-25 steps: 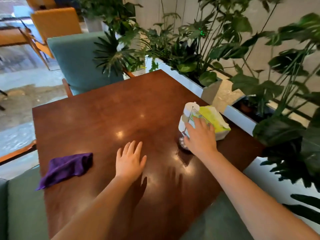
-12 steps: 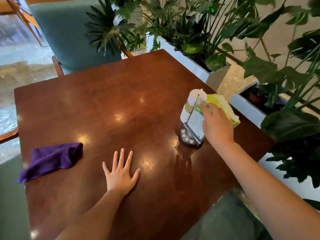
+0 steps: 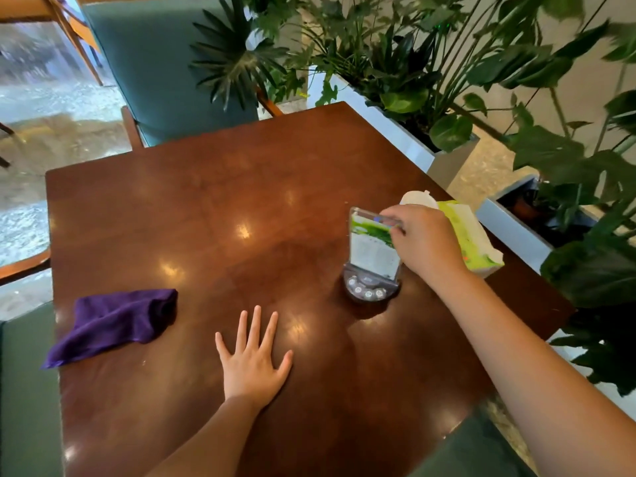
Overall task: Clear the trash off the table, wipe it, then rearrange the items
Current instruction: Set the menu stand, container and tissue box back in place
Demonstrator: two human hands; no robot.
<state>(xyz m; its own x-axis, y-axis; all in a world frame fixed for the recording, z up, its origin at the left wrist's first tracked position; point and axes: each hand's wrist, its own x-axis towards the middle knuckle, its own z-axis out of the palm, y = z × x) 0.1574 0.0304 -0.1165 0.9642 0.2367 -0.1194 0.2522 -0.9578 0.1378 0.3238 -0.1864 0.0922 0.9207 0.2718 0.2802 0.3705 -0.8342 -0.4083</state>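
On the right side of the dark wooden table a clear acrylic sign stand rises from a round base with buttons. My right hand grips the stand's top right edge, fingers closed on it. Just behind the hand lie a green and white tissue pack and a white container, mostly hidden. Flat on the table near the front edge rests my left hand, fingers spread, holding nothing. A crumpled purple cloth lies to its left by the table's left edge.
A teal chair stands at the table's far side. White planters full of large leafy plants line the right side, close to the table edge. Teal seat cushions sit at the near left and near right.
My right hand has turned the sign stand so its printed face now faces me, and shifted it slightly left. My left hand slid back toward the front edge and stayed flat.
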